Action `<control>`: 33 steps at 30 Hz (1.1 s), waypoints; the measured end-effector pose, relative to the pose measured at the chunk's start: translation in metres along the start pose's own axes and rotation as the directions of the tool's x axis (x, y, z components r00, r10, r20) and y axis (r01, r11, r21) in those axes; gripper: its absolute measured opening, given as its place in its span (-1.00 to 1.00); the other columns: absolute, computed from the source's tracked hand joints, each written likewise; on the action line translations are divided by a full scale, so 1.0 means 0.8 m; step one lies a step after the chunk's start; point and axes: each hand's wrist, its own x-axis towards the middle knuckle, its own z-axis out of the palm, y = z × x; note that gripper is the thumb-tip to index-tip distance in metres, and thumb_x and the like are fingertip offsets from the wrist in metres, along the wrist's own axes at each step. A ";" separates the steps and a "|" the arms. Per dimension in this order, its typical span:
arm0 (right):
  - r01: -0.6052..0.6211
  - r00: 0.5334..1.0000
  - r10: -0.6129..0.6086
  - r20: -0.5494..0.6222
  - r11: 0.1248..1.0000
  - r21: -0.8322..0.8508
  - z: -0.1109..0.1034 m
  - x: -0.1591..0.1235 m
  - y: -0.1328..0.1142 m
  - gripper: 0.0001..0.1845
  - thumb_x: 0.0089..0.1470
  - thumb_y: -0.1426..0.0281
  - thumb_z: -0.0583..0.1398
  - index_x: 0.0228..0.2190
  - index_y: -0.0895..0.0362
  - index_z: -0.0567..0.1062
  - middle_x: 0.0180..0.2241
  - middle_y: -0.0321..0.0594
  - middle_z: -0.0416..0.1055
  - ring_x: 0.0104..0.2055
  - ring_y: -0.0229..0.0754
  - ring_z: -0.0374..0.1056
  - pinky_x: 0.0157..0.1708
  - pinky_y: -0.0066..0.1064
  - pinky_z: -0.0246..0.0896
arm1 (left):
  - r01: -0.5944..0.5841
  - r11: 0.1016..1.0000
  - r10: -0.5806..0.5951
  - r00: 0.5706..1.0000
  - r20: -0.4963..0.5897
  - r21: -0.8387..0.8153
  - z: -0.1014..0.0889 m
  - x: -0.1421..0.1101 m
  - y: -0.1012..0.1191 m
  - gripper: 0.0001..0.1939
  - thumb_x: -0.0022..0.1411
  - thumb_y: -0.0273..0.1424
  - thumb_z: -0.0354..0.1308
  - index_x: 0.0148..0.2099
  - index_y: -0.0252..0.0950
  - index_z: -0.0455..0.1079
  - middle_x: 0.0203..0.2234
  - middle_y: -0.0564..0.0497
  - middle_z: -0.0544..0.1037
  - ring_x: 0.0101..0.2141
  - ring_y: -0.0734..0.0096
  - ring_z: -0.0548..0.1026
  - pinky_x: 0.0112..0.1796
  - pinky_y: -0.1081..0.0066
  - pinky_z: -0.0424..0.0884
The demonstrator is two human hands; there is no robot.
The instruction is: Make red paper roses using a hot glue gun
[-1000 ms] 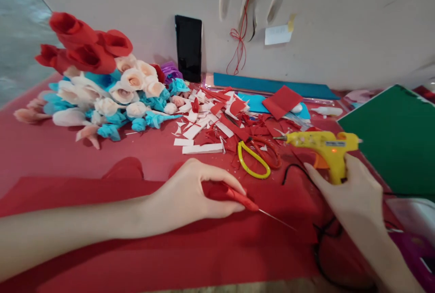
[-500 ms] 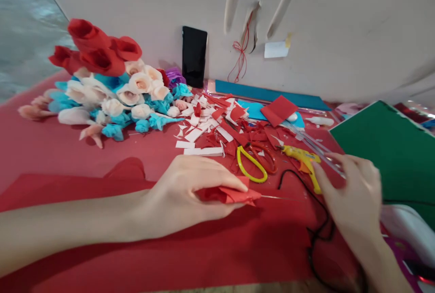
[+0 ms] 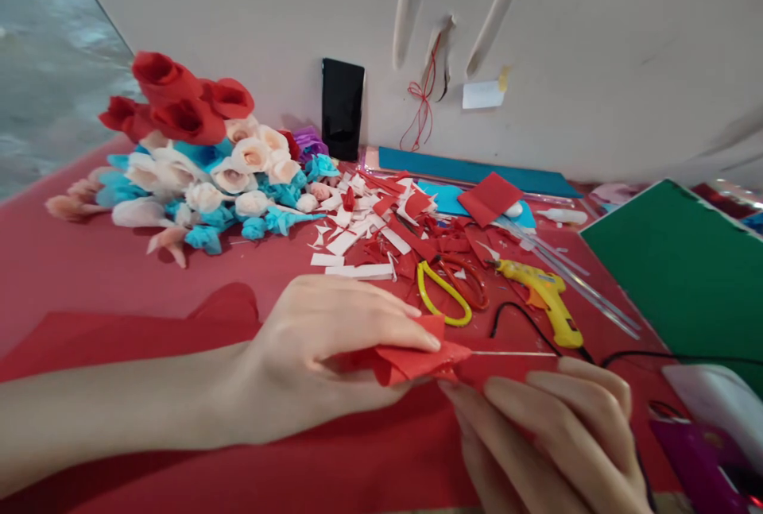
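My left hand (image 3: 339,347) is closed around a red paper flower (image 3: 411,363), holding it sideways above the red paper. A thin pale stem (image 3: 513,353) sticks out from the flower's base to the right. My right hand (image 3: 554,434) has its fingertips at the lower edge of that base, pinching the paper there; its thumb is mostly hidden. Just beyond the hands lie scissors with yellow and red handles (image 3: 444,295), blades under paper scraps. A yellow glue gun (image 3: 545,295) rests on its side to the right, its black cord running behind my right hand.
A pile of white and red paper scraps (image 3: 369,228) covers the table's middle. Finished paper flowers (image 3: 203,172) are heaped at the left. A phone (image 3: 342,109) leans on the wall. Clear glue sticks (image 3: 590,291) and a green board (image 3: 679,260) lie at the right.
My right hand has left the glue gun, which stays on the table, and has come left and nearer to the flower's base. My left hand still holds the flower.
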 end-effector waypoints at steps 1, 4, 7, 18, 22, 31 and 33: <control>0.026 1.000 -0.026 -0.010 1.000 0.006 0.000 -0.002 0.001 -0.85 0.02 0.47 0.16 -0.41 -0.02 0.49 -0.57 -0.43 0.42 -0.52 -0.32 0.28 -0.34 -0.36 0.16 | -0.010 1.000 0.010 1.000 0.001 0.007 0.000 0.000 0.000 -0.86 0.06 -0.50 0.18 -0.26 -0.33 0.43 -0.39 0.00 0.60 -0.29 0.44 0.55 -0.24 0.56 0.46; 0.062 0.998 -0.061 -0.021 0.998 0.011 -0.001 -0.006 0.000 -0.83 0.03 0.48 0.15 -0.38 0.00 0.51 -0.56 -0.38 0.42 -0.52 -0.27 0.29 -0.36 -0.31 0.16 | -0.063 0.997 0.063 0.998 0.015 0.042 -0.001 0.000 -0.001 -0.85 0.06 -0.50 0.19 -0.25 -0.36 0.43 -0.40 -0.04 0.61 -0.30 0.40 0.55 -0.24 0.53 0.48; 0.062 0.998 -0.062 -0.021 0.998 0.027 -0.003 -0.008 0.001 -0.84 0.02 0.48 0.16 -0.34 0.02 0.51 -0.55 -0.35 0.42 -0.51 -0.25 0.28 -0.37 -0.31 0.15 | -0.085 0.995 0.085 0.996 0.004 0.055 -0.001 0.000 -0.002 -0.84 0.05 -0.48 0.20 -0.25 -0.36 0.43 -0.40 -0.04 0.61 -0.29 0.38 0.55 -0.24 0.53 0.47; 0.101 0.995 -0.101 -0.007 0.994 0.046 -0.004 -0.004 0.007 -0.80 -0.02 0.52 0.18 -0.32 0.07 0.52 -0.55 -0.29 0.42 -0.53 -0.24 0.27 -0.40 -0.31 0.14 | -0.156 0.983 0.153 0.987 0.046 0.096 -0.007 -0.008 -0.007 -0.80 0.16 -0.43 0.07 -0.15 -0.31 0.41 -0.35 -0.01 0.60 -0.19 0.39 0.51 -0.17 0.49 0.44; 0.112 0.994 -0.112 0.002 0.992 0.059 -0.007 0.000 0.008 -0.82 -0.05 0.54 0.18 -0.34 0.12 0.52 -0.53 -0.26 0.43 -0.52 -0.23 0.28 -0.43 -0.32 0.15 | -0.214 0.953 0.196 0.975 0.103 0.216 -0.008 -0.010 -0.006 -0.79 0.23 -0.41 -0.01 -0.16 -0.26 0.42 -0.36 0.00 0.59 -0.11 0.40 0.47 -0.15 0.49 0.41; 0.094 0.994 -0.098 0.037 0.990 0.107 -0.010 0.004 0.008 -0.84 -0.06 0.54 0.18 -0.37 0.15 0.52 -0.53 -0.23 0.43 -0.53 -0.23 0.28 -0.46 -0.32 0.18 | -0.235 0.869 0.255 0.967 0.013 0.435 -0.002 -0.018 0.000 -0.74 0.25 -0.47 -0.03 -0.26 -0.12 0.48 -0.40 0.14 0.60 -0.10 0.48 0.45 -0.09 0.50 0.33; 0.095 0.995 -0.099 0.030 0.989 0.116 -0.009 0.005 0.007 -0.86 -0.06 0.54 0.18 -0.39 0.16 0.51 -0.54 -0.23 0.43 -0.54 -0.23 0.28 -0.46 -0.33 0.18 | -0.292 0.833 0.299 0.952 0.062 0.469 -0.004 -0.017 -0.001 -0.76 0.20 -0.50 0.02 -0.24 -0.10 0.48 -0.38 0.17 0.60 -0.09 0.45 0.45 -0.08 0.47 0.33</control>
